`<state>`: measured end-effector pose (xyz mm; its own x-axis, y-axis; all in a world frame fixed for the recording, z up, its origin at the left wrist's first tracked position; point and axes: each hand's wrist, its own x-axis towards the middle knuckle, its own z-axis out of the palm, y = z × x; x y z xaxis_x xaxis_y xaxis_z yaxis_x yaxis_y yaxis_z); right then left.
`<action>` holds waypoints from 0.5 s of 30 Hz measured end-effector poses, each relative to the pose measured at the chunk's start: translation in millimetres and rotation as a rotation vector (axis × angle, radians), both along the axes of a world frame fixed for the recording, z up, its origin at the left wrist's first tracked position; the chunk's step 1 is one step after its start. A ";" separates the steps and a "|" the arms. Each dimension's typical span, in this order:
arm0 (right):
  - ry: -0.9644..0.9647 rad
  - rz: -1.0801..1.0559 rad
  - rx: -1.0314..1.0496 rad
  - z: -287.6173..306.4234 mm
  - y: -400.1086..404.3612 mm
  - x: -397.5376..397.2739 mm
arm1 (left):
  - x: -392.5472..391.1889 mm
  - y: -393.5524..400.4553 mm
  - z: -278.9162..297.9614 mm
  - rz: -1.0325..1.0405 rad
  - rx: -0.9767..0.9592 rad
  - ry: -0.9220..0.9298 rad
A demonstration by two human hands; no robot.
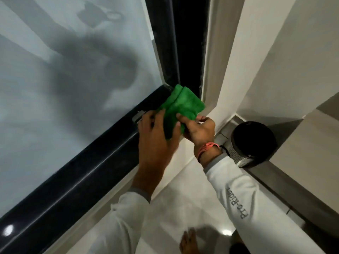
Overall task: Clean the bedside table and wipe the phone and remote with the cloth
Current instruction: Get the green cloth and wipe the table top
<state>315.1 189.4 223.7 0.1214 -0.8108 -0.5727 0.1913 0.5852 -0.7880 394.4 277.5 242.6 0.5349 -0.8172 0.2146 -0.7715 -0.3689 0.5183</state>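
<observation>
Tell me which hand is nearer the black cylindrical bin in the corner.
Right. The right hand pinches the green cloth's lower edge, its wrist just left of the black bin. The left hand lies farther left, holding a phone-like object under the cloth.

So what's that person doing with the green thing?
A person is holding a folded green cloth with both hands over the corner of a dark, shiny ledge beside a pale surface. The left hand also seems to hold a flat, phone-like object under the cloth, though most of it is hidden. The right hand pinches the cloth's near edge. A round black bin stands on the floor to the right.
</observation>
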 end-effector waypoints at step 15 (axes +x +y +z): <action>-0.595 -0.261 0.234 -86.2 15.8 -220.7 | -160.3 -74.3 -60.0 -0.368 0.381 0.639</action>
